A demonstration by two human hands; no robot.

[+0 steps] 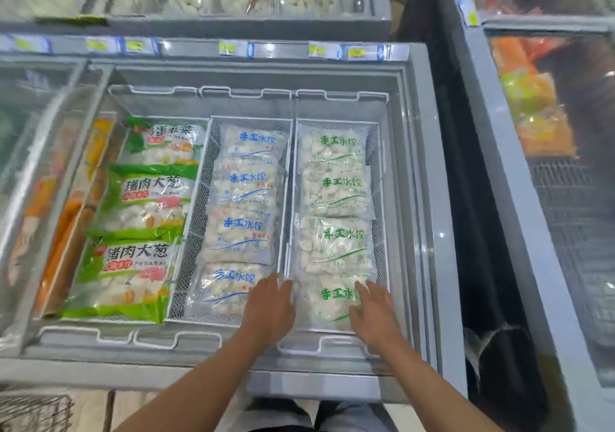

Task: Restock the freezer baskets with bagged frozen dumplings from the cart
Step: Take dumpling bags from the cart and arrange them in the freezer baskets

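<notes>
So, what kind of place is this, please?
Most likely a shop's frozen-food aisle: open chest freezer with wire baskets, rows of bagged dumplings, and price tags along its rim.

1. The price tags [229, 48] on the freezer rim are too blurred to read.
2. The right hand [374, 315] covers part of the nearest green-printed bag [327, 302].
3. The wire cart [33, 411] is cut off at the bottom-left corner.

3 baskets [293, 178] packed w/ bags [334, 195], open above, lid [43, 165] covers left
</notes>
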